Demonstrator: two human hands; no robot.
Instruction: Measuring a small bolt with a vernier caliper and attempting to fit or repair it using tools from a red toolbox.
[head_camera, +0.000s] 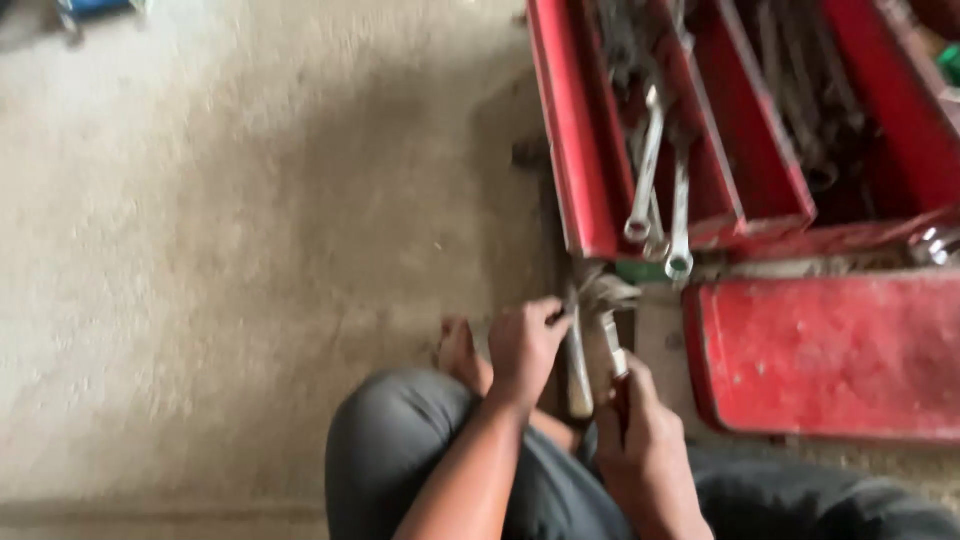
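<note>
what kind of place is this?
Likely a workshop or garage floor. A worn red metal toolbox stands open with wrenches spilling over its tray, on a bare concrete floor. The person crouches beside it, left hand and right hand on long metal tools.

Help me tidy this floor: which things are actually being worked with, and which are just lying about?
In hand:
- left hand on long pale metal tool
- right hand gripping slim metal tool with dark handle

Lying about:
- open red metal toolbox
- silver ring spanners hanging over its tray
- flat red metal lid
- concrete floor
</note>
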